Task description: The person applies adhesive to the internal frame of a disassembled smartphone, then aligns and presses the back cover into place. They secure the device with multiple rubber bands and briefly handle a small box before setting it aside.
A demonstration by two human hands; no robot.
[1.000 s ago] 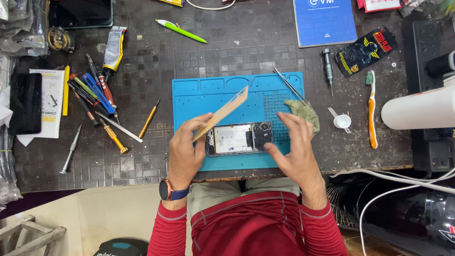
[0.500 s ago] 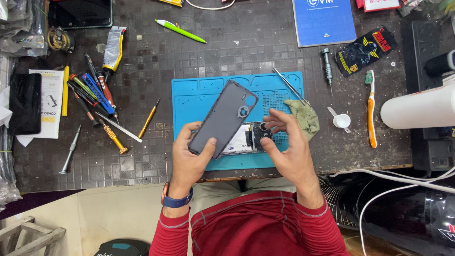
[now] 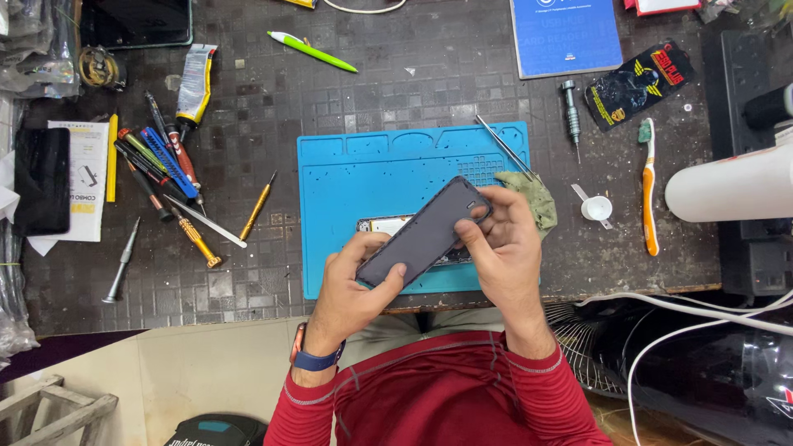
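Observation:
Both my hands hold a dark grey phone back cover (image 3: 425,232) above a blue work mat (image 3: 372,182). My left hand (image 3: 351,285) grips its lower left end, and my right hand (image 3: 500,244) pinches the upper right end near the camera cutout. Under the cover an opened phone (image 3: 384,224) lies on the mat, mostly hidden. A green cloth (image 3: 538,196) sits just right of my right hand. Tweezers (image 3: 504,147) lie on the mat's far right corner.
Screwdrivers and pens (image 3: 161,165) are scattered left of the mat, with a glue tube (image 3: 197,83) and a black phone (image 3: 43,180). A green pen (image 3: 310,51), blue booklet (image 3: 566,35), toothbrush (image 3: 648,190), small white cup (image 3: 596,207) and white roll (image 3: 731,186) lie behind and right.
I lifted the back cover off the phone, turning it from edge-on to flat. It has since dropped lower over the phone, and my right hand has taken its upper end.

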